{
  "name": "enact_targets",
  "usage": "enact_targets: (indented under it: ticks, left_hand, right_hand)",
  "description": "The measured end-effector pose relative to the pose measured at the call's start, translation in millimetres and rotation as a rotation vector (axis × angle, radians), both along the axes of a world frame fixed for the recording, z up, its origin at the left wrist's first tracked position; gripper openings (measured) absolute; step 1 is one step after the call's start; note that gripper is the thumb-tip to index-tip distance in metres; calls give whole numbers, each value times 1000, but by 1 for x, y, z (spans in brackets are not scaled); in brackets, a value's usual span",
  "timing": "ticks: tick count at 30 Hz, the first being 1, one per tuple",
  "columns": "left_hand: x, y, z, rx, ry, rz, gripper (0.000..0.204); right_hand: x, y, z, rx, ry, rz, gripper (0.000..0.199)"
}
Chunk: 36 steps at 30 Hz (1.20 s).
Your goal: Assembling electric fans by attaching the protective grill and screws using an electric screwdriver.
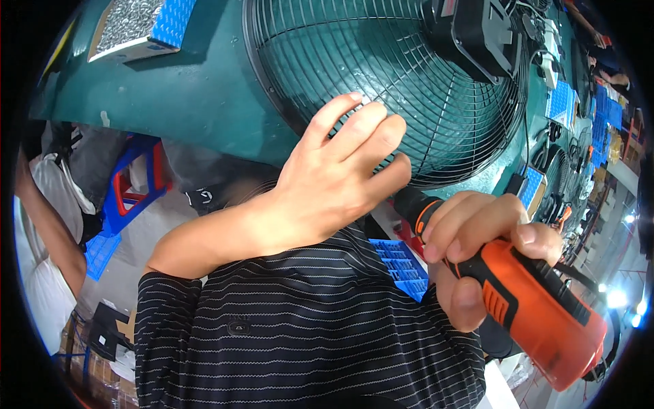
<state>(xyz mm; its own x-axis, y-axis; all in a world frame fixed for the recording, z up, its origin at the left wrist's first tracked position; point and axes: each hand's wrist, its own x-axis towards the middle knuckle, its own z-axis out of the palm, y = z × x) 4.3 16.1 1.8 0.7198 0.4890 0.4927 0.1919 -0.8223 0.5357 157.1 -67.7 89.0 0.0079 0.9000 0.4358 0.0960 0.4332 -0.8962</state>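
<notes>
A black wire fan guard (327, 41) lies on the green table, with a black motor housing (473, 37) at its upper right. My left hand (347, 153) reaches over the near rim of the guard, fingers bent and closed. What they hold, if anything, is hidden beneath the hand; a small bright spot shows by the index fingertip. Wrapped in my right hand (477, 245) is an orange and black cordless screwdriver (545, 317). Its black nose points up and left toward the guard's near rim, close to my left hand; its tip is hidden.
An open carton of small metal screws (136, 27) stands at the table's upper left. A blue compartment tray (402, 266) sits below the table edge. Cables and blue-white boxes (561, 102) line the right. A blue and red stool (133, 180) and another person's arm (51, 225) are at left.
</notes>
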Motion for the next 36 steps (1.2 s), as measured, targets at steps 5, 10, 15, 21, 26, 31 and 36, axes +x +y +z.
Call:
enact_targets:
  ticks: [5,10,15,21,26,31,36]
  left_hand:
    - [2,0,1,-3,-16,-8,21]
    - [1,-1,0,-3,-21,-9,22]
    - [-4,6,-3,31,-8,-58,28]
    - [-33,72,16,66,135,-262,86]
    - [-34,138,41,245,367,-317,92]
    - [-18,144,53,356,464,-445,90]
    - [-11,121,51,387,401,-492,84]
  right_hand:
    - [-4,1,-3,77,12,16,52]
    - [1,5,-2,55,21,55,52]
    - [4,13,-18,81,65,153,66]
    - [30,-29,0,118,486,-271,68]
    - [64,-85,-18,-25,549,-672,54]
    - [74,-134,-50,-63,612,-786,53]
    - [70,-147,-51,7,605,-827,53]
